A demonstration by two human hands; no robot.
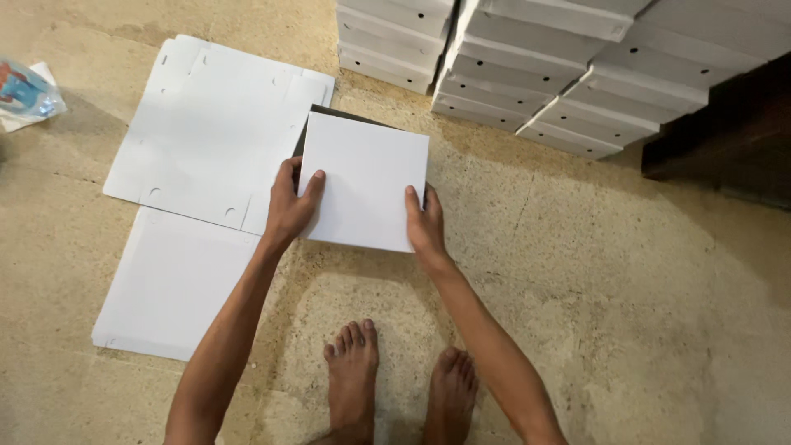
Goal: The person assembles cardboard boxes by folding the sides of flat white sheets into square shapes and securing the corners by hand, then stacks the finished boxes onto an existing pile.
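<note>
Both my hands clamp the white box low over the floor: left hand and right hand fingers closed on opposite edges, keeping it square beside the flat cardboard sheets.

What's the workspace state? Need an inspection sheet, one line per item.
Surface: mottled tan stone floor, bare feet on it.
Job's things: white box gripped at both side edges, dark underside showing at top; flat die-cut blanks and a stack of white sheets lie to its left.
Clutter: crumpled blue plastic wrapper, far left.
Grippers: left hand and right hand both closed on the box.
Cables: nothing seen.
Surroundings: stacked finished white boxes at top; dark wooden furniture, right.
</note>
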